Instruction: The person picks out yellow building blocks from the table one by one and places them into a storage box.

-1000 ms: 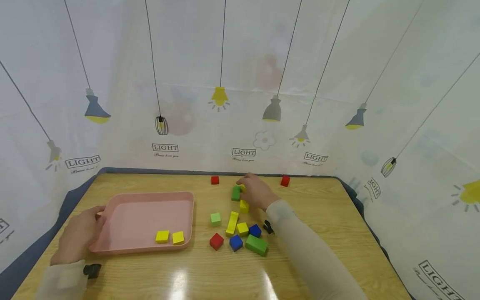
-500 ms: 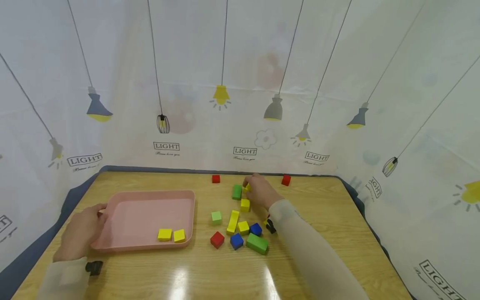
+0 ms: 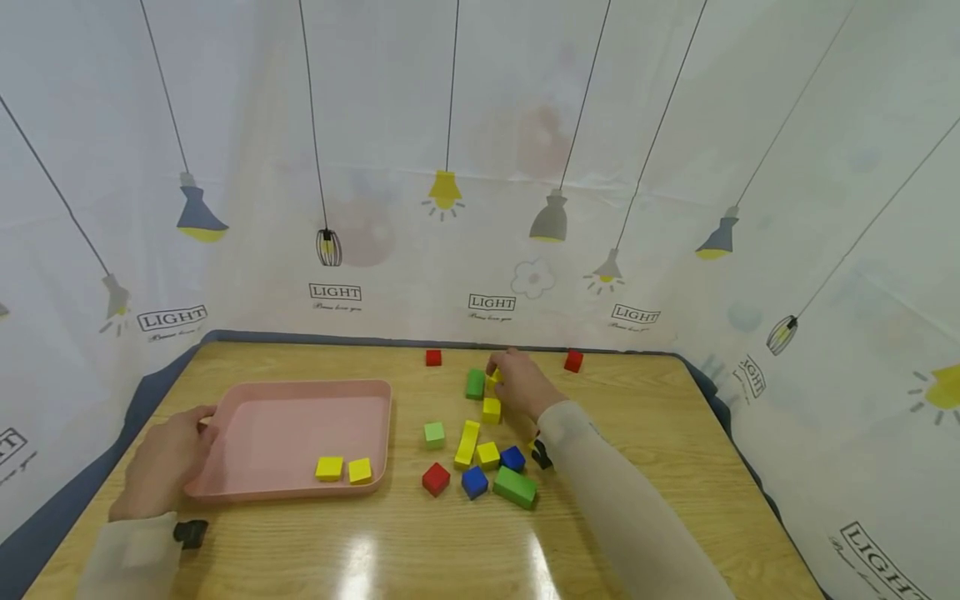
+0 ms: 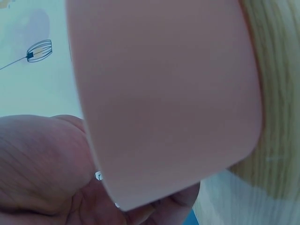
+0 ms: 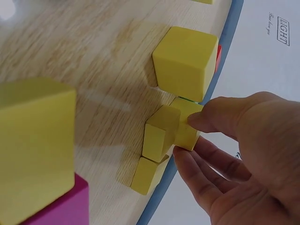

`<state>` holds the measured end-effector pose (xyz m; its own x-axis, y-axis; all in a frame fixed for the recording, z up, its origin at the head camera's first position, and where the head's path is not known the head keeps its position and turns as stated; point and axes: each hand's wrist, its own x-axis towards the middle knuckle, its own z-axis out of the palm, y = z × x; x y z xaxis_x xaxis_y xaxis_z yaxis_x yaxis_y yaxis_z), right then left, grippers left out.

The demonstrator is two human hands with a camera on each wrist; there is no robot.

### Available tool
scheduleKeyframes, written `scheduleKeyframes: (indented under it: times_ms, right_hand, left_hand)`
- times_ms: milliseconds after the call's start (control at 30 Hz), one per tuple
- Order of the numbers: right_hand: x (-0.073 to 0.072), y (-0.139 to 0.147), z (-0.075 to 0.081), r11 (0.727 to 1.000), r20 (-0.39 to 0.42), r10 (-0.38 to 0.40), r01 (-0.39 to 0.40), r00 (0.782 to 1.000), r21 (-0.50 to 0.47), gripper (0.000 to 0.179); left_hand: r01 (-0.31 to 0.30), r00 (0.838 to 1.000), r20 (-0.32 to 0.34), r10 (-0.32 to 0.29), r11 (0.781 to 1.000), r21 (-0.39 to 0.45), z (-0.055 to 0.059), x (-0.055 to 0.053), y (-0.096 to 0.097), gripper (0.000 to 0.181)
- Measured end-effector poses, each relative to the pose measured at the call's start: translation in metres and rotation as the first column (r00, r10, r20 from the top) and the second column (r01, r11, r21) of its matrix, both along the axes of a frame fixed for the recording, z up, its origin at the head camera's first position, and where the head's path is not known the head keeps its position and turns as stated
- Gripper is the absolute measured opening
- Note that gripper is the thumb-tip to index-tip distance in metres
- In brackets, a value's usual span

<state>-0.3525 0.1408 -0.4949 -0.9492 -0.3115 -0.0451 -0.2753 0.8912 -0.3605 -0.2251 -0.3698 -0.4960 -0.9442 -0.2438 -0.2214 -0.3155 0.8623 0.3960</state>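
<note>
My left hand [image 3: 165,462] grips the left rim of a pink tray [image 3: 281,389]; in the left wrist view its fingers curl under the tray wall [image 4: 168,108]. Two yellow blocks [image 3: 329,468] lie in the tray's front right part. At the back of the table my right hand [image 3: 522,385] pinches a yellow block [image 5: 185,136], thumb on one side and fingertips on the other. Another yellow block [image 5: 157,133] stands right against it in the right wrist view, and a yellow cube [image 5: 185,61] is close by. A green block [image 3: 476,384] lies just left of that hand.
Several blocks lie mid-table: a light green cube [image 3: 434,435], a long yellow block [image 3: 467,444], a red cube [image 3: 436,479], blue cubes [image 3: 475,482] and a long green block [image 3: 515,487]. Red cubes [image 3: 573,361] sit near the back edge. A printed curtain [image 3: 420,275] surrounds the table.
My right hand has moved slightly to the right with the yellow block, away from the green block. My left hand keeps its grip on the tray.
</note>
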Motion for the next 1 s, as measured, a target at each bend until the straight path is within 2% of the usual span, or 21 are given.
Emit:
scheduleKeyframes:
  times_ms: [300, 600, 800, 1000]
  right_hand:
    - [0.000, 0.001, -0.002, 1.000, 0.013, -0.012, 0.012, 1.000, -0.026, 0.026]
    - [0.003, 0.000, -0.001, 1.000, -0.037, 0.005, -0.005, 0.999, -0.019, 0.025]
    - [0.012, -0.008, 0.009, 0.999, -0.072, 0.031, -0.034, 0.997, -0.040, 0.033]
    - [0.025, -0.029, 0.026, 0.996, -0.103, 0.081, -0.085, 0.991, -0.035, 0.035]
  left_hand:
    - [0.011, 1.000, 0.010, -0.011, 1.000, -0.008, -0.002, -0.002, -0.002, 0.053]
    - [0.005, 1.000, 0.015, -0.005, 1.000, -0.008, -0.002, -0.001, 0.000, 0.054]
    - [-0.009, 1.000, 0.018, 0.009, 1.000, -0.002, -0.001, 0.000, 0.002, 0.054]
    - [0.000, 1.000, 0.017, 0.000, 1.000, -0.004, 0.001, 0.001, 0.002, 0.054]
